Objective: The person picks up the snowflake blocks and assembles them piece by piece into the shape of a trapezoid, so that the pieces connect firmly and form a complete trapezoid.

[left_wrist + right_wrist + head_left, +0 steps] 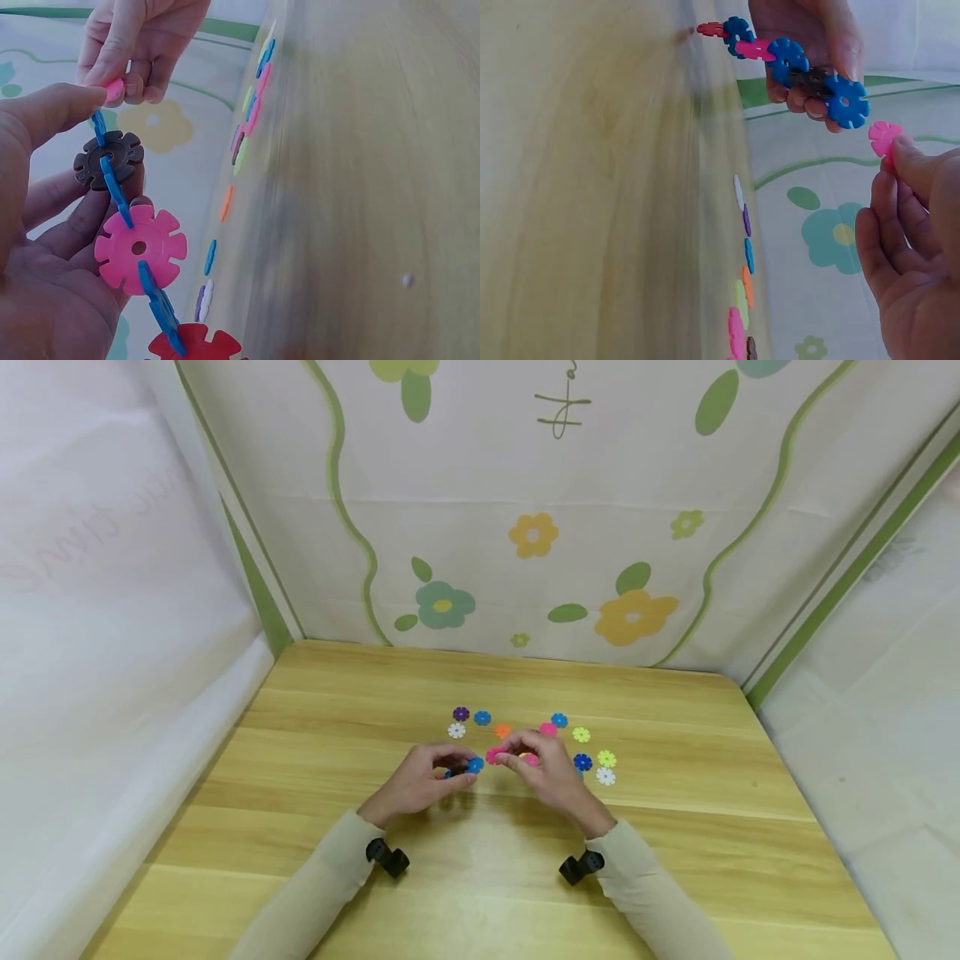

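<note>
My left hand (423, 779) holds a chain of interlocking notched plastic discs over the table. In the right wrist view its end is a blue disc (847, 102), pinched near the thumb, followed by a dark brown disc (109, 160), another blue one, a pink disc (140, 250), one more blue and a red disc (196, 343). My right hand (546, 768) pinches a loose pink disc (886, 139) between thumb and fingertips. That pink disc faces the chain's blue end, with a small gap between them in the right wrist view.
Loose discs lie beyond the hands on the wooden table (675, 860): a purple disc (461, 714), a white disc (457, 730), an orange disc (503, 731), a yellow-green disc (581, 735) and several more. A flower-printed cloth (465, 460) rises behind the table.
</note>
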`<state>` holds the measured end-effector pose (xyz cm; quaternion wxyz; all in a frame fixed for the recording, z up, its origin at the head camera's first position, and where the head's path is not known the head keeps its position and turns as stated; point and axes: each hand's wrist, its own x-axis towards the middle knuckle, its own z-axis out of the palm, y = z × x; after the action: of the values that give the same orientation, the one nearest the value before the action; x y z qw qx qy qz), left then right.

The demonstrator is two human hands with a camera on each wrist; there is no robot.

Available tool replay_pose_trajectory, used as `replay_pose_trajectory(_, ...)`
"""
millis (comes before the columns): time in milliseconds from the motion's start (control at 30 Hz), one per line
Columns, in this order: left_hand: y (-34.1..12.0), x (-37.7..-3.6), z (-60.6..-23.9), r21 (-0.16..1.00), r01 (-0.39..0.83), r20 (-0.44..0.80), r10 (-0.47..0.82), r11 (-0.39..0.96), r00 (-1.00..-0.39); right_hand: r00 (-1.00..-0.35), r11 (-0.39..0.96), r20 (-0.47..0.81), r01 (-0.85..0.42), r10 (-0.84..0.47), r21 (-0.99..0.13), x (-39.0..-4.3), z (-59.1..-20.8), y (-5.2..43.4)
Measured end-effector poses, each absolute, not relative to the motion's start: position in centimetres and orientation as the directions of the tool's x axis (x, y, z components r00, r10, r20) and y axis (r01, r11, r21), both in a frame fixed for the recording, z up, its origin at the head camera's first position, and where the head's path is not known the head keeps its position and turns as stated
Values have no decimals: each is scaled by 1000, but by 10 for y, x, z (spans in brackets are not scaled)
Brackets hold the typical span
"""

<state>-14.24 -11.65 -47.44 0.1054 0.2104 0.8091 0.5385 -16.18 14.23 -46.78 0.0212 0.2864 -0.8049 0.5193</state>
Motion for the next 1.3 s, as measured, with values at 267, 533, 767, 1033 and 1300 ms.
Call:
replay_pose_trajectory(267,-113,-142,-474,916,255,84,475,309,-876,-817,261,371,-513,-441,-818,-160,-472,138)
replay_pose_trajectory(533,-106,-139,-473,853,379,197,453,358,-870,-831,283,402,-520,-385,-806,-156,-476,132)
replay_pose_trajectory(767,-99,-138,-471,776,484,317,413,405,-854,-844,294,413,-514,-342,-806,-153,-477,128)
replay_pose_trajectory(1033,-110,-141,-461,860,360,175,454,361,-874,-843,291,386,-502,-375,-814,-156,-465,129)
replay_pose_trajectory(1300,-106,-147,-457,837,427,263,434,342,-862,-828,277,405,-524,-389,-805,-157,-466,128)
